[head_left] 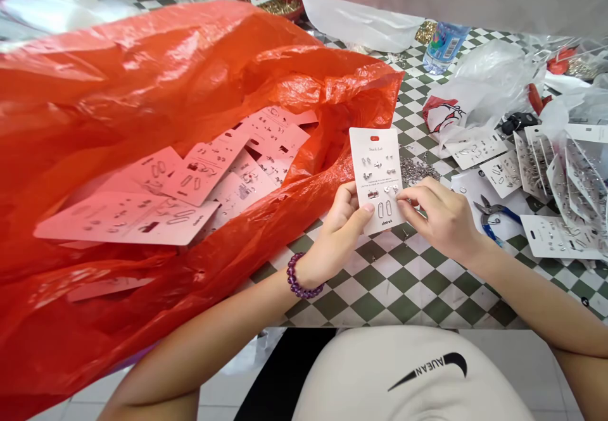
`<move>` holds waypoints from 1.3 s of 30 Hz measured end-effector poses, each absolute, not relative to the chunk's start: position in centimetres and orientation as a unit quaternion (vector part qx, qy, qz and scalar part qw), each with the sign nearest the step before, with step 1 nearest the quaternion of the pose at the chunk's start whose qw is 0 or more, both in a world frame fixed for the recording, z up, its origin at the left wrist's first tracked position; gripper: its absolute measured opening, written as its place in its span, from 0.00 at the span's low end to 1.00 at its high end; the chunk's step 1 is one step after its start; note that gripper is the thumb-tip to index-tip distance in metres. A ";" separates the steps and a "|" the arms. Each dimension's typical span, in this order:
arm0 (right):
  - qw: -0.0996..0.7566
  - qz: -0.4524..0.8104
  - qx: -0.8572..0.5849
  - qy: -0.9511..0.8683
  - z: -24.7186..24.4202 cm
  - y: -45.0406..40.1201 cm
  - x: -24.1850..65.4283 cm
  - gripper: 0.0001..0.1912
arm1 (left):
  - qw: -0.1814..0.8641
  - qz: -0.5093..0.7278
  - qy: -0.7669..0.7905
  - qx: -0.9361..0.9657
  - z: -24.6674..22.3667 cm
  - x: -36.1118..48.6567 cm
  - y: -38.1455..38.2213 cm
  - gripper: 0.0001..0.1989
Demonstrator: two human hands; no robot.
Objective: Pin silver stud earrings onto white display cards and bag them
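Observation:
My left hand [342,221] grips the lower left edge of a white earring card [377,177] that carries several small silver studs and hoops. My right hand [441,217] pinches at the card's right side, with its fingertips on the earrings in the lower rows. A purple beaded bracelet [301,276] circles my left wrist. To the left of my hands, a large orange plastic bag [142,66] lies open, holding several similar cards [204,174] in a loose heap.
Green-and-white checkered tabletop [394,282] runs below my hands. Blue-handled pliers [494,218] lie to the right, near several earring cards [555,237] and clear plastic bags. Loose silver pieces [418,171] sit behind the card. A water bottle [444,47] stands at the back.

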State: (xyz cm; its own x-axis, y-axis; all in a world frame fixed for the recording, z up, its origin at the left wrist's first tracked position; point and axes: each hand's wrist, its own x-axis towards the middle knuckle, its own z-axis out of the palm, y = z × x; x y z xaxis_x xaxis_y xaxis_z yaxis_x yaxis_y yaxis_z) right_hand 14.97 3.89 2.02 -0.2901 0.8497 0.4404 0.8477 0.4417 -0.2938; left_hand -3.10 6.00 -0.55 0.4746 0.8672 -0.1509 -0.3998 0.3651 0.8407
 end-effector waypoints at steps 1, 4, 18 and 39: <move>0.300 0.040 -0.540 -0.785 2.1 3.8 14.9 0.06 | 0.766 0.416 0.304 0.385 -0.5 -3.1 6.0 0.15; 0.367 0.193 -0.592 -0.691 2.5 3.7 15.1 0.06 | 0.766 0.419 0.304 0.381 -0.5 -3.2 6.1 0.15; 0.311 0.414 -0.576 -0.632 3.8 3.9 14.5 0.10 | 0.668 0.413 0.383 0.486 0.4 -3.4 6.5 0.28; 0.200 0.200 -0.633 -0.720 2.7 4.8 17.0 0.08 | 0.821 0.430 0.279 0.251 2.2 -5.3 9.3 0.16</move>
State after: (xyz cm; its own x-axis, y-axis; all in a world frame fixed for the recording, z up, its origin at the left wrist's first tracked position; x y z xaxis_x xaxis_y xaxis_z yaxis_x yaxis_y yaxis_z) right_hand 17.05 4.76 2.73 -0.1178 0.9924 0.0350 0.8317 0.1179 -0.5425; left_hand -5.29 9.27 2.25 0.4739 0.8467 -0.2419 -0.5671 0.5036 0.6518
